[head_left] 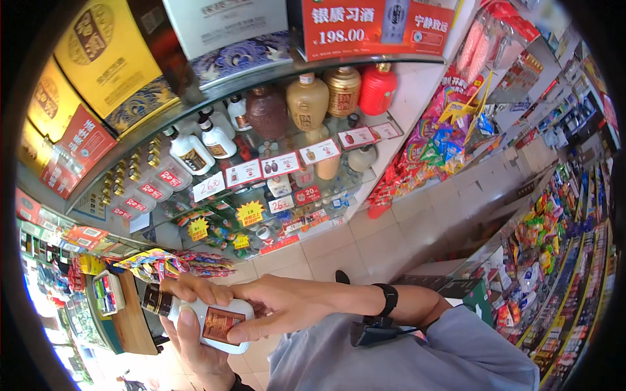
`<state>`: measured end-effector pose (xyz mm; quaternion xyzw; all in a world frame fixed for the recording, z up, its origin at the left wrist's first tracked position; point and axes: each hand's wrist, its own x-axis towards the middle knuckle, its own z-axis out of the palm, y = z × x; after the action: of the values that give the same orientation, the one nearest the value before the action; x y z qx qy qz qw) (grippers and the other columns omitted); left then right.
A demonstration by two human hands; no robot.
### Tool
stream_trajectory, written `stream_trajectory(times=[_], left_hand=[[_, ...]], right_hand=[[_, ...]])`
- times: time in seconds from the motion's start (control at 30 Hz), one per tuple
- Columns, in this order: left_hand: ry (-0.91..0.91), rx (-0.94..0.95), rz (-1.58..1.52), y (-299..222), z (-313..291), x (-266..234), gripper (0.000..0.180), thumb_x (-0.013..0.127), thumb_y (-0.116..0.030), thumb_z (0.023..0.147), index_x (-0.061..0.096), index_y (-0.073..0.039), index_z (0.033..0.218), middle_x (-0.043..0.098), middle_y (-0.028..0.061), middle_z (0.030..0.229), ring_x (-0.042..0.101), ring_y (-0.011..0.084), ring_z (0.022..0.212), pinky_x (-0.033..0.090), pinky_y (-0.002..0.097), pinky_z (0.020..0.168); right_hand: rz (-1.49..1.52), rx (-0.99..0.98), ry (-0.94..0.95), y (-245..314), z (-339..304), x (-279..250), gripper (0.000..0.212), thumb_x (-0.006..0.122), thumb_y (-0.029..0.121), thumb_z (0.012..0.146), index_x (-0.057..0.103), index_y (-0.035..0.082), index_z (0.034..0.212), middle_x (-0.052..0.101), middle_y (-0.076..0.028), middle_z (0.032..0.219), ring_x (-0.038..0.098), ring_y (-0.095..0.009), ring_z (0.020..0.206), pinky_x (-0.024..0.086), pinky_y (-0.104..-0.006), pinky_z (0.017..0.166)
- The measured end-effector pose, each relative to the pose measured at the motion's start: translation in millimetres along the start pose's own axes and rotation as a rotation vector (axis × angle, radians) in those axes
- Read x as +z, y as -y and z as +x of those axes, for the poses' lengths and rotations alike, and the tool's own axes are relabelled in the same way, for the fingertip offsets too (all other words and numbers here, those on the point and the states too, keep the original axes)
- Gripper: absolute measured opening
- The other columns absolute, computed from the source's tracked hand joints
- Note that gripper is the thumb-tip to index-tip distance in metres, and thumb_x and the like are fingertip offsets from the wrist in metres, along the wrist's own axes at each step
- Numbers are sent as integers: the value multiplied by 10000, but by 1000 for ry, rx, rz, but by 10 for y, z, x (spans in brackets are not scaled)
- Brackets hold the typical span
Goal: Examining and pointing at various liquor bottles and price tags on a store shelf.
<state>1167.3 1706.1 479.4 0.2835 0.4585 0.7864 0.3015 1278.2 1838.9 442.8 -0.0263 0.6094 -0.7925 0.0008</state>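
Note:
Both hands are closed on a white bottle (pixel 219 324) with a dark brown cap and a brown label, tilted on its side with the cap to the left. My left hand (pixel 195 348) wraps round it near the shoulder, thumb across the front and fingers over the top. From the right, my right hand (pixel 279 303) grips the base end, its thumb pressing on the label. Ahead stands a glass shelf (pixel 280 146) holding bottles, among them white bottles (pixel 190 151) with black caps that look similar.
Yellow boxes (pixel 107 55) fill the upper left shelf. A tan bottle (pixel 308 103) and a red bottle (pixel 377 89) stand behind price cards (pixel 280 165). Bagged snacks (pixel 443 124) hang at the shelf's right end. Packed racks (pixel 567 260) line the right side of the tiled floor (pixel 385 238).

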Motion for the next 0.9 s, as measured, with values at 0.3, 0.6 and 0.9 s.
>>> stream_trajectory(times=[0.3, 0.6, 0.9], left_hand=[[33, -15, 193, 464, 86, 337, 380, 689, -308, 916, 420, -65, 1028, 456, 112, 898, 512, 214, 814, 469, 392, 798], [98, -198, 441, 1193, 128, 750, 383, 686, -344, 922, 431, -85, 1043, 484, 99, 904, 516, 232, 909, 456, 418, 874], [234, -392, 316, 1613, 267, 1019, 416, 656, -427, 915, 556, -28, 852, 626, 193, 801, 654, 351, 901, 525, 480, 898]], right_hand=[[-89, -32, -77, -181, -255, -409, 728, 907, 456, 762, 533, -31, 1154, 699, -181, 963, 724, -263, 846, 545, -363, 693], [38, 46, -168, -673, -832, -1017, 880, 912, 441, 721, 504, -111, 1272, 695, -242, 1058, 707, -313, 931, 556, -374, 825], [207, 102, 22, -967, -1164, -1389, 823, 866, 416, 784, 481, -45, 1346, 686, -139, 1035, 675, -206, 887, 533, -300, 788]])
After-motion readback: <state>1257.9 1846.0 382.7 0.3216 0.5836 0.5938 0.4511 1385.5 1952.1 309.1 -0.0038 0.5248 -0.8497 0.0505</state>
